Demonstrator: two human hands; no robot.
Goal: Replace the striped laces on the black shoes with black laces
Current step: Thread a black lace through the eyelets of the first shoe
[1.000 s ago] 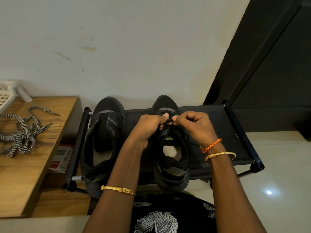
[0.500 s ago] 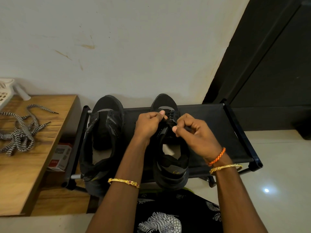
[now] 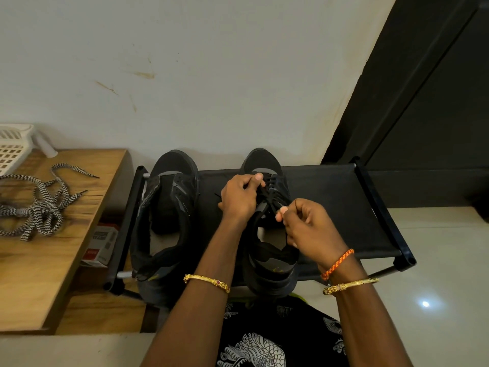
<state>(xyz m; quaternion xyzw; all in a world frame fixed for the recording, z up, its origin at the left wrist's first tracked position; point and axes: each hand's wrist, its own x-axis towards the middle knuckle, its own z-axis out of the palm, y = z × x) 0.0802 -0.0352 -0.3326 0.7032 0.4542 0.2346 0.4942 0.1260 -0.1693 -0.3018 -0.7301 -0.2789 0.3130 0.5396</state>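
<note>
Two black shoes stand toes to the wall on a black rack (image 3: 341, 207). The left shoe (image 3: 169, 213) has no lace that I can see and gapes open. The right shoe (image 3: 270, 250) carries a black lace (image 3: 272, 197) through its upper eyelets. My left hand (image 3: 239, 197) grips the shoe's left eyelet edge, thumb up near the top rows. My right hand (image 3: 304, 223) pinches one end of the black lace and holds it back over the shoe's opening. The striped laces (image 3: 39, 207) lie in a tangle on the wooden table.
The wooden table (image 3: 47, 266) stands left of the rack, with a white plastic basket (image 3: 12, 147) at its far corner. A small red and white box (image 3: 102, 242) lies under the table edge. A dark door panel (image 3: 423, 102) fills the right; pale floor lies below.
My right hand has drawn back from the top eyelets toward me, pulling the black lace with it. My left hand has stayed on the shoe's left side.
</note>
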